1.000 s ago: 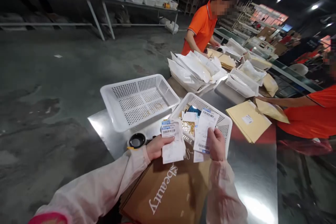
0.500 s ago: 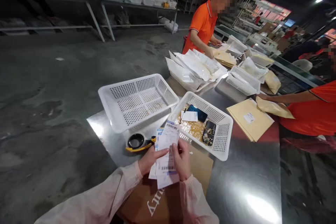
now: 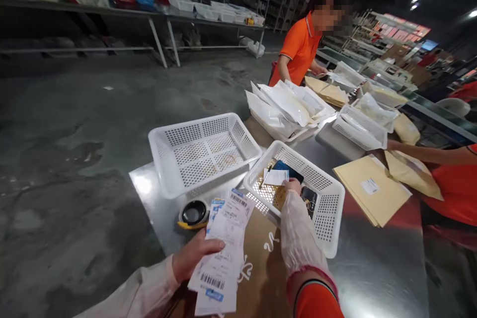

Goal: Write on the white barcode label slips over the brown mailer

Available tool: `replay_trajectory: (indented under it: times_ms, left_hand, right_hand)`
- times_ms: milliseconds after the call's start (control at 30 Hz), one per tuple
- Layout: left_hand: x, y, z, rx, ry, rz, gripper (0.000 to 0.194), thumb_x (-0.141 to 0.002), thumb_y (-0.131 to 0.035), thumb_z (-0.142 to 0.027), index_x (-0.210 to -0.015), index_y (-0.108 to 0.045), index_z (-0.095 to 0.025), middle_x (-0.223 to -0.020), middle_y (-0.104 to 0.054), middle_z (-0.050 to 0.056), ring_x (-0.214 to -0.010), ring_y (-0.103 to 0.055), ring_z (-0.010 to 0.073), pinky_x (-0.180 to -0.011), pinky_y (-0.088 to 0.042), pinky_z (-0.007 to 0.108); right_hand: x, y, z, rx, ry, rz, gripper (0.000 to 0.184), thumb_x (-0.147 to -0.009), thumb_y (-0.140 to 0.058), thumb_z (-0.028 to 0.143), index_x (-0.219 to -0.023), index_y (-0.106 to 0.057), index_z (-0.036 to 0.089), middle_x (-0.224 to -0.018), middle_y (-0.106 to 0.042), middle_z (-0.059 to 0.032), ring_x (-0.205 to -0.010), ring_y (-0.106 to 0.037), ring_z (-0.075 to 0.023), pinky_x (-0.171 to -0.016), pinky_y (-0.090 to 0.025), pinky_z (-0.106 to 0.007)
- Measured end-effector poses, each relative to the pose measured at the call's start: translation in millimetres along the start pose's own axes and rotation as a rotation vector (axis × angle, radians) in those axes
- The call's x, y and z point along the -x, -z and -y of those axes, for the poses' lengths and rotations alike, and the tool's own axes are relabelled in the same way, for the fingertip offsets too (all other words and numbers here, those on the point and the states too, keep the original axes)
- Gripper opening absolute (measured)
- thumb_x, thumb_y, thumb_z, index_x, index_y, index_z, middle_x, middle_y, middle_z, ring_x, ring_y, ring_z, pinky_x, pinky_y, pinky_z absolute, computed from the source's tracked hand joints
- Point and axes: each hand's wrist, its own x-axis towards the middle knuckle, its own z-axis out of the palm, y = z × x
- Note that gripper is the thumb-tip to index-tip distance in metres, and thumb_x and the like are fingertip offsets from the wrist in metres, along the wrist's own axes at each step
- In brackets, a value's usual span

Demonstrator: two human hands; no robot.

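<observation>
My left hand (image 3: 197, 253) is closed on a fanned bunch of printed shipping labels (image 3: 223, 253) with barcodes, thumb on top. Inside the white perforated basket (image 3: 324, 231), my right hand (image 3: 293, 186) has its fingers closed at the right edge of a small paper slip (image 3: 276, 177); the fingertips are partly hidden. That slip lies over a dark blue phone (image 3: 292, 171). A second black phone-like item (image 3: 309, 198), yellowish chains and a thin dark pen are in the same basket. Below the hands lies a brown cardboard box (image 3: 261, 268) with white lettering.
Another white basket (image 3: 160, 171) stands at left, with a tape dispenser (image 3: 194, 212) in front. White mailers (image 3: 286, 104) fill a basket farther back. Tan envelopes (image 3: 368, 186) lie at right beside a co-worker's arm (image 3: 428, 154). Another co-worker (image 3: 298, 49) in orange stands behind.
My right hand has let go of the labels and reached forward right into the basket, to the small slip. The left hand keeps the labels, now lower and more fanned. The view has shifted.
</observation>
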Motion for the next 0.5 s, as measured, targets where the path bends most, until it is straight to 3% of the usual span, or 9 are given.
replay_trajectory:
  times_ms: [100,200,267,333,433,500]
  left_hand:
    - [-5,2.2,-3,-0.029,-0.021,-0.072,0.052,-0.042,-0.082,-0.021,-0.089,-0.060,-0.013,-0.078,-0.070,0.006,-0.071,-0.064,0.0239,-0.068,-0.052,0.036]
    - [-10,1.8,-6,-0.062,-0.030,-0.055,0.051,-0.044,-0.078,-0.021,-0.090,-0.060,-0.013,-0.080,-0.070,0.007,-0.071,-0.065,0.0250,-0.068,-0.051,0.037]
    - [-14,0.1,-7,-0.099,-0.041,-0.020,0.048,-0.046,-0.077,-0.021,-0.090,-0.061,-0.011,-0.079,-0.070,0.008,-0.069,-0.064,0.0239,-0.068,-0.051,0.036]
    - [-17,-3.2,-6,-0.139,-0.054,0.019,0.046,-0.047,-0.078,-0.020,-0.090,-0.063,-0.010,-0.081,-0.071,0.009,-0.070,-0.064,0.0231,-0.071,-0.051,0.036]
    - [-22,-10.8,1,-0.133,-0.041,0.103,0.050,-0.045,-0.082,-0.020,-0.092,-0.065,-0.010,-0.086,-0.071,0.011,-0.074,-0.066,0.0240,-0.074,-0.051,0.036]
    - [-25,-15.5,8,-0.064,-0.008,0.189,0.055,-0.047,-0.086,-0.029,-0.095,-0.066,-0.010,-0.090,-0.071,0.012,-0.077,-0.066,0.0239,-0.076,-0.051,0.036]
  right_hand:
    - [-5,33,6,-0.116,0.080,-0.058,0.023,-0.087,-0.061,0.036,-0.089,-0.063,0.013,-0.087,-0.066,-0.0027,-0.080,-0.062,-0.0140,-0.077,-0.052,-0.032]
    - [5,91,11,-0.245,0.204,-0.107,0.037,-0.080,-0.062,0.046,-0.095,-0.063,0.012,-0.082,-0.067,-0.0032,-0.070,-0.060,-0.0141,-0.067,-0.050,-0.028]
    - [30,130,11,-0.312,0.275,-0.103,0.049,-0.073,-0.064,0.053,-0.099,-0.063,0.012,-0.076,-0.066,-0.0023,-0.062,-0.056,-0.0136,-0.060,-0.048,-0.027]
    - [72,156,9,-0.400,0.340,-0.019,0.054,-0.066,-0.069,0.057,-0.098,-0.063,0.014,-0.075,-0.067,-0.0020,-0.061,-0.056,-0.0135,-0.059,-0.047,-0.027]
    - [147,157,2,-0.559,0.395,0.275,0.047,-0.064,-0.075,0.053,-0.093,-0.065,0.017,-0.084,-0.070,-0.0052,-0.070,-0.062,-0.0167,-0.063,-0.050,-0.029]
    - [192,135,-2,-0.543,0.393,0.321,0.044,-0.066,-0.074,0.053,-0.091,-0.066,0.018,-0.083,-0.071,-0.0061,-0.070,-0.063,-0.0185,-0.063,-0.050,-0.030]
